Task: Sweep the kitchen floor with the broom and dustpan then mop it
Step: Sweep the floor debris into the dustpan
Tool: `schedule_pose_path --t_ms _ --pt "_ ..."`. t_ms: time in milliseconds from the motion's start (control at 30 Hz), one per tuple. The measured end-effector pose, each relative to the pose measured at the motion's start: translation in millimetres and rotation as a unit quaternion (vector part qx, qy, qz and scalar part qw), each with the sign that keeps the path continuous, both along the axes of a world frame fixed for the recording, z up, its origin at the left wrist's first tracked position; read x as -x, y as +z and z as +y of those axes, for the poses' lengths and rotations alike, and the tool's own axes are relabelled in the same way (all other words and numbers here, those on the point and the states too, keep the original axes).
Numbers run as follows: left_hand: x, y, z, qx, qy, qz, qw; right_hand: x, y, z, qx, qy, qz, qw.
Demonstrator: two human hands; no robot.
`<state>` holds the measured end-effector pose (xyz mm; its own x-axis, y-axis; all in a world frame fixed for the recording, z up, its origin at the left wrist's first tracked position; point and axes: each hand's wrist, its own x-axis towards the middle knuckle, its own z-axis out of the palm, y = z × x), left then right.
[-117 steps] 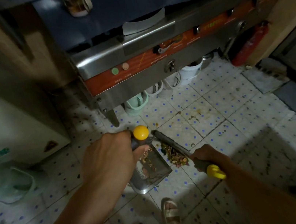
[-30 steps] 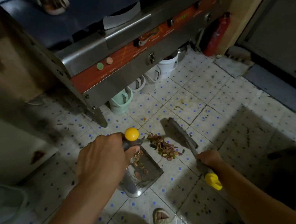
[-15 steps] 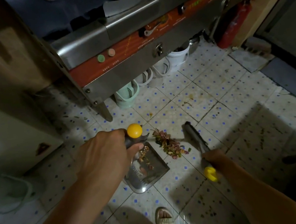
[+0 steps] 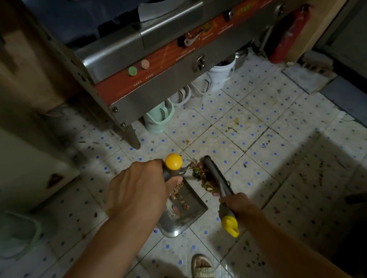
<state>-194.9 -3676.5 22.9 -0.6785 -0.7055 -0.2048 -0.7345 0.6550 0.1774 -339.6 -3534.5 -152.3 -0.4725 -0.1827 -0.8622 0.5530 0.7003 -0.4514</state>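
Right hand gripping brush, now pressing scrap pile against dustpan lip mid-frame, gap closing. Left hand clamping dustpan handle. You're nearly scooping; mopping waiting.

The tiled floor, white with small blue squares, is stained and speckled. On it lie a metal dustpan, a heap of food scraps just beside it, a green jug, white buckets and a red extinguisher by the far wall.
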Motion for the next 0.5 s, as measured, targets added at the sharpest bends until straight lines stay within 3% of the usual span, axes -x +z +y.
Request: schedule_pose_path --t_ms 67,300,500 --pt "-2 -3 -1 -0.006 0.004 0.008 1.000 0 0 0 0.011 -0.010 0.001 1.000" --pt "7 -16 -3 -0.016 0.014 0.015 1.000 28 15 9 -0.029 0.091 0.014 0.995" --pt "21 -19 -5 -0.017 0.027 0.020 0.999 41 24 7 -0.041 0.094 0.030 0.994"
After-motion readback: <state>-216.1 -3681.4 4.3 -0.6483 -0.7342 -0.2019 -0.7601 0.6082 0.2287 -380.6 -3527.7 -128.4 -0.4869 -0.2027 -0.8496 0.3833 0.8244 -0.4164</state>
